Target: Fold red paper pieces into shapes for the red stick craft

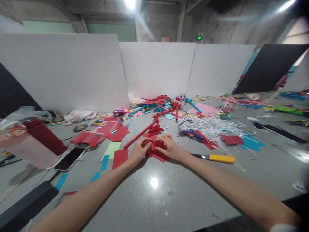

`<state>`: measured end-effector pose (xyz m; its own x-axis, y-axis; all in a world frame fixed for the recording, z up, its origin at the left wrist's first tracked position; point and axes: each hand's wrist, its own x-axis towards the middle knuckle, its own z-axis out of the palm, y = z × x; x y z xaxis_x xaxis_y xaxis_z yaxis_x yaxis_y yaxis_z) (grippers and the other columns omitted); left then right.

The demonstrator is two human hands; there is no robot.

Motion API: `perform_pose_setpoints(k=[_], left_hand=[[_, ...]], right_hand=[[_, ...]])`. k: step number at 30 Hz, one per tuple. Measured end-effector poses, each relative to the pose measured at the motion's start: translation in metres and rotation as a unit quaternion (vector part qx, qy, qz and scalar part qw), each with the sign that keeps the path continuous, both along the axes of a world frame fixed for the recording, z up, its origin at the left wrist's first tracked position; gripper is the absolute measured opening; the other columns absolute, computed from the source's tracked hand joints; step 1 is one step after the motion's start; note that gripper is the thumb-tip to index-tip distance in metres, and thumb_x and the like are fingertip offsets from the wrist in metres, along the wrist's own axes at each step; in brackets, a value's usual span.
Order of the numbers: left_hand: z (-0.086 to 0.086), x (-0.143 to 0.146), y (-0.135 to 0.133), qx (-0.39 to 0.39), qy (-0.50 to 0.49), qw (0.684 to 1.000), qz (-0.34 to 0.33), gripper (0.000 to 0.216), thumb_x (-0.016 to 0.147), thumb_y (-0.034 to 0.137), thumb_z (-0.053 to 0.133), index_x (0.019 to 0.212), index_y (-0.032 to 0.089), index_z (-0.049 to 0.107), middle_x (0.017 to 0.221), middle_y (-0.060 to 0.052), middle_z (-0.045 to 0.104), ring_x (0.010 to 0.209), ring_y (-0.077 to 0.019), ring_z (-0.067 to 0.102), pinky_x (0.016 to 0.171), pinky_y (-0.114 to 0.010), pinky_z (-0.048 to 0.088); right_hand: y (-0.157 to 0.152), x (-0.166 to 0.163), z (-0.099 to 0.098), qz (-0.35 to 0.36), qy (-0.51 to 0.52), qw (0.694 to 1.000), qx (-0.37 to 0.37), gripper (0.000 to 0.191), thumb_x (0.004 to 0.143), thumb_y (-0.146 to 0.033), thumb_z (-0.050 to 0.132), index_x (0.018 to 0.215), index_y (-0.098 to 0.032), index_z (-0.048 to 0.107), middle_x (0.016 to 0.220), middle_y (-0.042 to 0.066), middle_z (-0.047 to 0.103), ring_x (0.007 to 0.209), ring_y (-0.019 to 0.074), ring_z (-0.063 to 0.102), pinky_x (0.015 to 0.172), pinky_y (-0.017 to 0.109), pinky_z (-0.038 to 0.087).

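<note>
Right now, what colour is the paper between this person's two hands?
The paper is red, seen in the head view.

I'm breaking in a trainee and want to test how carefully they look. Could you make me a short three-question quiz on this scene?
1. What colour is the paper that the left hand and right hand are touching?
2. True or false: the phone lies on the left hand's side of that paper.
3. Which of these lies nearest the right hand?
A) red bottle
B) knife
C) cloth

Key:
1. Red.
2. True.
3. B.
</note>
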<state>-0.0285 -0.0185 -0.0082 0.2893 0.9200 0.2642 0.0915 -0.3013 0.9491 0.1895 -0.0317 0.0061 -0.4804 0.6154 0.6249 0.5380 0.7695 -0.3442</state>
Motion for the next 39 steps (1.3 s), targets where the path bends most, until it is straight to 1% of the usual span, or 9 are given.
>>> perform_pose_setpoints(k=[2,5,7,10,12,17,23,29,39], left_hand=[[0.002,0.0,-0.001,0.012,-0.002,1.0,0.007,0.032,0.091,0.045,0.064,0.108,0.018,0.065,0.072,0.001,0.063,0.06,-0.0143,0.06,0.06,-0.025,0.048],[0.007,0.0,-0.005,0.023,-0.002,1.0,0.016,0.033,0.088,0.045,0.068,0.107,0.018,0.066,0.088,-0.004,0.069,0.072,-0.0162,0.065,0.065,-0.026,0.051],[0.01,0.0,-0.007,0.016,0.001,1.0,0.007,0.036,0.086,0.045,0.071,0.108,0.018,0.066,0.091,-0.004,0.071,0.072,-0.0165,0.066,0.065,-0.026,0.052],[0.011,0.001,-0.009,0.016,0.015,1.0,-0.002,0.042,0.082,0.046,0.076,0.111,0.018,0.065,0.088,-0.003,0.07,0.066,-0.015,0.063,0.06,-0.025,0.051],[0.012,0.001,-0.009,0.023,0.019,1.0,-0.005,0.044,0.079,0.046,0.078,0.111,0.018,0.065,0.092,-0.004,0.07,0.068,-0.0155,0.064,0.061,-0.025,0.051],[0.013,0.001,-0.008,0.053,0.027,0.998,-0.017,0.037,0.079,0.043,0.079,0.107,0.02,0.069,0.107,-0.009,0.072,0.094,-0.0219,0.069,0.08,-0.031,0.055],[0.006,0.0,-0.004,0.037,0.031,0.999,-0.001,0.034,0.081,0.043,0.078,0.104,0.019,0.071,0.102,-0.009,0.074,0.086,-0.0212,0.07,0.072,-0.029,0.055],[0.002,0.0,-0.002,0.053,0.035,0.998,0.008,0.03,0.083,0.041,0.076,0.102,0.018,0.07,0.102,-0.008,0.075,0.09,-0.0211,0.071,0.08,-0.031,0.055],[0.002,-0.001,-0.001,0.02,0.019,0.999,0.024,0.032,0.083,0.043,0.075,0.102,0.017,0.068,0.101,-0.008,0.074,0.086,-0.0205,0.071,0.076,-0.031,0.057]], right_hand=[[0.001,0.001,-0.001,-0.002,0.006,1.0,0.003,0.03,0.096,-0.037,0.068,0.122,-0.024,0.062,0.114,0.009,0.071,0.106,0.0246,0.064,0.098,0.045,0.045],[0.004,0.002,-0.004,-0.002,0.018,1.0,0.008,0.03,0.096,-0.036,0.068,0.122,-0.024,0.062,0.113,0.008,0.072,0.106,0.0245,0.064,0.098,0.045,0.045],[0.005,0.002,-0.006,-0.002,0.022,1.0,0.009,0.029,0.096,-0.036,0.067,0.123,-0.025,0.062,0.114,0.008,0.072,0.106,0.0245,0.065,0.098,0.045,0.045],[0.006,0.002,-0.007,-0.001,0.022,1.0,0.007,0.029,0.097,-0.036,0.066,0.124,-0.025,0.061,0.115,0.008,0.072,0.108,0.0246,0.064,0.099,0.046,0.045],[0.005,0.002,-0.007,-0.001,0.025,1.0,0.006,0.028,0.097,-0.035,0.066,0.123,-0.025,0.062,0.115,0.008,0.072,0.108,0.0243,0.065,0.099,0.045,0.045],[0.006,0.003,-0.008,-0.003,0.032,0.999,-0.002,0.025,0.097,-0.034,0.067,0.119,-0.024,0.063,0.113,0.007,0.072,0.105,0.0234,0.065,0.099,0.045,0.046],[0.007,0.002,-0.009,0.003,0.034,0.999,-0.009,0.027,0.096,-0.037,0.068,0.12,-0.025,0.063,0.112,0.006,0.073,0.106,0.0237,0.065,0.099,0.046,0.046],[0.003,0.002,-0.006,-0.006,0.038,0.999,-0.036,0.03,0.094,-0.037,0.07,0.12,-0.025,0.063,0.114,0.007,0.072,0.108,0.0244,0.064,0.099,0.045,0.047],[0.001,0.001,-0.001,-0.012,0.056,0.997,-0.056,0.025,0.094,-0.035,0.07,0.117,-0.025,0.063,0.114,0.006,0.072,0.107,0.0245,0.065,0.098,0.044,0.044]])
